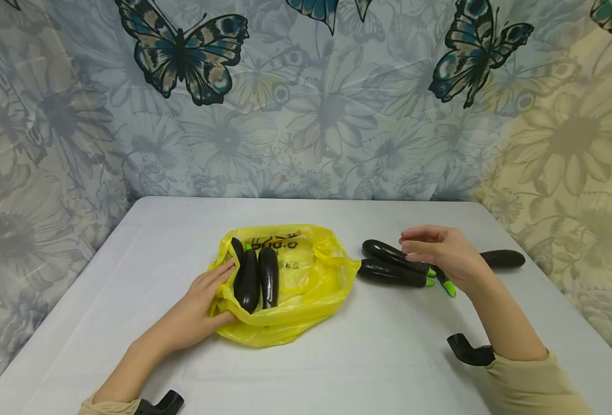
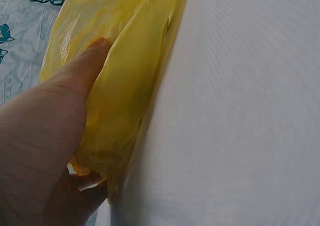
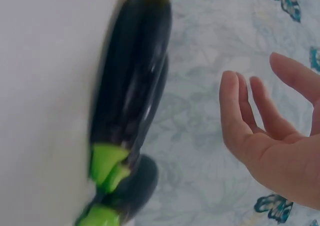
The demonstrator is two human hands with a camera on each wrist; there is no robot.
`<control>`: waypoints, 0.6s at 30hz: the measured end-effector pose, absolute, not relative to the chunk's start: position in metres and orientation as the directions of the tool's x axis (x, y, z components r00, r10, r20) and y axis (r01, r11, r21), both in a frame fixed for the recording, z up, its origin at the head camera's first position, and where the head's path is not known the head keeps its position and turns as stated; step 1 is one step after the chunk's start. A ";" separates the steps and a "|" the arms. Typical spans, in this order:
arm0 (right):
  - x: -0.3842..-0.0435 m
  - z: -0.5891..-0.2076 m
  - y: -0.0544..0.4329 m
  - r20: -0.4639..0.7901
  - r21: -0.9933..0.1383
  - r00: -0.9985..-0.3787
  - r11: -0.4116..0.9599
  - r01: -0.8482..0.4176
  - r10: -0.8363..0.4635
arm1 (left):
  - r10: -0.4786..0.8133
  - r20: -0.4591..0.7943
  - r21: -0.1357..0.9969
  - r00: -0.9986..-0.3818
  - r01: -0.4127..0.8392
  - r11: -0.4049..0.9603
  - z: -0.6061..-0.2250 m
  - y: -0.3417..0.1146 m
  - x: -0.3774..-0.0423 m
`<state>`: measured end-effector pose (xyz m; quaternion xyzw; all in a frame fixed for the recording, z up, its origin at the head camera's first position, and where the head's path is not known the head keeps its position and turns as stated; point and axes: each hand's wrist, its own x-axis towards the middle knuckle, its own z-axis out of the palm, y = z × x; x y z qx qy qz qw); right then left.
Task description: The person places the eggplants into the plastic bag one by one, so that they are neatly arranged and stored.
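A yellow plastic bag [image 1: 311, 300] lies with its mouth spread, and three dark eggplants [image 1: 268, 276] rest inside along its left side. My left hand [image 1: 197, 308] holds the bag's left rim, thumb and fingers apart along the plastic; in the left wrist view the thumb [image 2: 85, 66] lies against the yellow film. My right hand [image 1: 443, 253] is over the loose eggplants with fingers loosely bent and nothing in them. Under it, a glossy eggplant [image 1: 391, 272] with a green stem lies beside another [image 1: 381, 251]. The right wrist view shows their stem ends close by [image 3: 107, 166].
Another eggplant [image 1: 503, 259] lies farther right, partly behind the right wrist. A white cloth [image 1: 368, 357] covers the table, and a butterfly-patterned curtain [image 1: 332, 127] hangs behind it. Black camera mounts [image 1: 470, 350] stick out at both wrists.
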<state>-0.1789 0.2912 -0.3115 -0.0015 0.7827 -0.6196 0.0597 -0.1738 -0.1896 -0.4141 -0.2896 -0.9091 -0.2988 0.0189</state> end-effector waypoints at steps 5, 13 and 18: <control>-0.180 -0.319 0.313 -0.085 -0.970 -0.995 0.234 0.072 -0.049 | 0.520 0.211 0.532 -0.828 0.544 0.649 -0.414 -0.189 -0.174; -0.187 -0.331 0.330 -0.095 -0.966 -0.994 0.245 0.079 -0.053 | 0.519 0.216 0.526 -0.827 0.546 0.652 -0.415 -0.190 -0.175; -0.188 -0.337 0.323 -0.108 -0.950 -0.990 0.303 0.074 -0.095 | 0.520 0.210 0.526 -0.828 0.544 0.653 -0.415 -0.190 -0.175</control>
